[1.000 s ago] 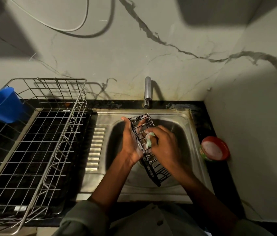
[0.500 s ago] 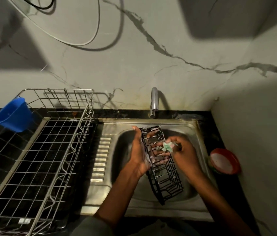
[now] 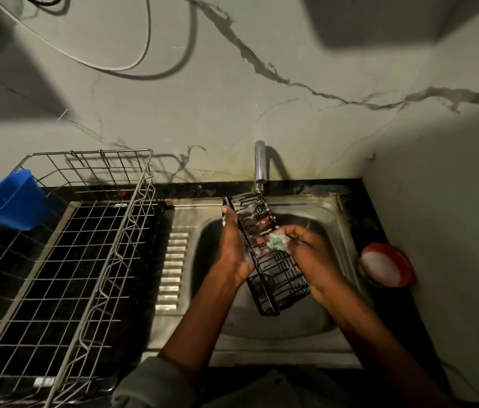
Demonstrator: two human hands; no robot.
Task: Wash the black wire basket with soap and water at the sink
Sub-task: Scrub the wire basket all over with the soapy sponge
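Observation:
The black wire basket (image 3: 279, 272) is held tilted on its side over the steel sink (image 3: 332, 225), its far end just under the tap (image 3: 259, 166). My left hand (image 3: 233, 245) grips its left long edge, with fingers showing through the wires. My right hand (image 3: 314, 254) pinches a soapy green scrub pad (image 3: 276, 241) against the inside of the basket. Foam clings to several wires. No water stream can be made out.
A large steel wire dish rack (image 3: 108, 260) fills the counter on the left, with a blue plastic cup (image 3: 11, 201) hooked on its far left corner. A red soap tub (image 3: 388, 269) sits right of the sink, close to the side wall.
My right hand has slid the scrub pad a little along the basket's inside. The basket has turned to show more of its open face. The camera has tilted up slightly.

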